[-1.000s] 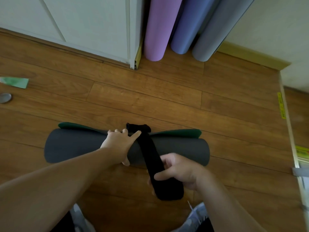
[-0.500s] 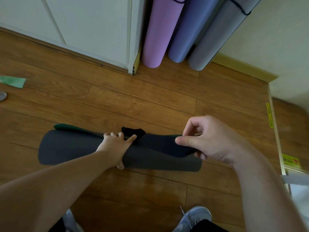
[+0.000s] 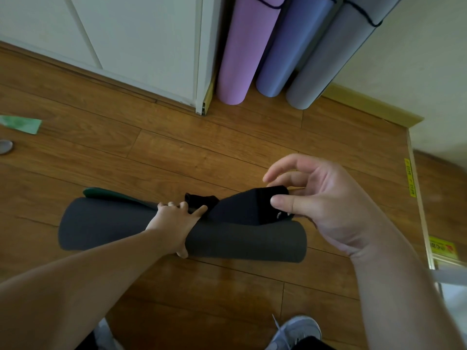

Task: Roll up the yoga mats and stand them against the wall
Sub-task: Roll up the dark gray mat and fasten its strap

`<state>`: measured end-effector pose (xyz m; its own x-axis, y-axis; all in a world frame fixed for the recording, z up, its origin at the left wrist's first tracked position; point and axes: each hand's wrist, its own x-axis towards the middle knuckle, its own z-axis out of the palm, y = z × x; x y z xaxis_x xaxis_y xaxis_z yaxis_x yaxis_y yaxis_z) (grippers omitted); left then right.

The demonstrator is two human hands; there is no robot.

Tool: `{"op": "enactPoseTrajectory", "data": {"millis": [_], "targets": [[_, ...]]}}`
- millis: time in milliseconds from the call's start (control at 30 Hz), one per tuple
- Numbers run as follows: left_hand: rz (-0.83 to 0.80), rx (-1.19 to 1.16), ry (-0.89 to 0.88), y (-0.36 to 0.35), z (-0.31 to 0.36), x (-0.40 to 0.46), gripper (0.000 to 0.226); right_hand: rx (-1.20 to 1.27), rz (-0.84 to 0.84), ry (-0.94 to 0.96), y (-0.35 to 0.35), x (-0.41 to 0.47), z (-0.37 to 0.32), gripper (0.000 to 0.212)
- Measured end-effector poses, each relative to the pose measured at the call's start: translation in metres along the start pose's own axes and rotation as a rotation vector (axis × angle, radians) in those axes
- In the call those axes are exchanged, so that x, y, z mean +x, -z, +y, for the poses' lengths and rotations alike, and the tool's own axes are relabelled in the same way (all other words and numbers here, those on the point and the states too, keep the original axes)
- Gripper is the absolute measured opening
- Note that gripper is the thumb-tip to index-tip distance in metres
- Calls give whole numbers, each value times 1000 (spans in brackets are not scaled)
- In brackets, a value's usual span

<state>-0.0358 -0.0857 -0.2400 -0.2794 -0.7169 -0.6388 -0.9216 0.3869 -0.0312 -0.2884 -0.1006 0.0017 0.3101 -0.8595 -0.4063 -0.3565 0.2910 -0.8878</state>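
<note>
Head view is showing a dark grey rolled yoga mat [image 3: 126, 228] lying across the wooden floor [image 3: 227, 152] in the lower middle of the frame, with a green edge [image 3: 101, 193] peeking out along its far side at the left. A black strap [image 3: 242, 208] is wrapping around the roll near its middle, most likely to stop the mat from springing open.

The left hand [image 3: 174, 223] is pressing down on top of the roll, fingers draped over the far side and its forefinger stretching toward the strap; this grip is pinning the mat and seemingly anchoring the strap's short end [image 3: 199, 199] so that it is not slipping. The right hand [image 3: 316, 200] is hovering above the roll's right part, pinching the strap's free end between thumb and fingers and drawing it up and rightward, apparently to tighten the band before fastening.

At the top of the frame, three rolled mats are leaning upright against the wall: a pink mat [image 3: 242, 51], a blue-violet mat [image 3: 288, 46] and a pale grey mat [image 3: 336, 54], at least two of them bound with dark cords. The dark mat is probably joining them next. A grey shoe [image 3: 295, 332] is showing at the bottom edge, and a green scrap [image 3: 21, 124] is lying at the left edge.
</note>
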Motion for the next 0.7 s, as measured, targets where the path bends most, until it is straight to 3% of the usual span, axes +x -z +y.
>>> {"op": "enactPoseTrajectory", "data": {"millis": [233, 367, 500, 600, 700], "targets": [[3, 12, -6, -1, 0, 0, 141, -172, -132, -200, -6, 0, -9, 35], [3, 17, -6, -1, 0, -1, 141, -256, -123, -201, -6, -2, -12, 38], [-2, 9, -6, -1, 0, 0, 141, -327, -61, -157, -7, -4, -12, 28], [-12, -2, -3, -1, 0, 1, 141, -195, 9, -73, -4, -6, -13, 31], [-25, -2, 0, 0, 0, 1, 141, 79, -51, -41, 0, -6, -14, 27]]}}
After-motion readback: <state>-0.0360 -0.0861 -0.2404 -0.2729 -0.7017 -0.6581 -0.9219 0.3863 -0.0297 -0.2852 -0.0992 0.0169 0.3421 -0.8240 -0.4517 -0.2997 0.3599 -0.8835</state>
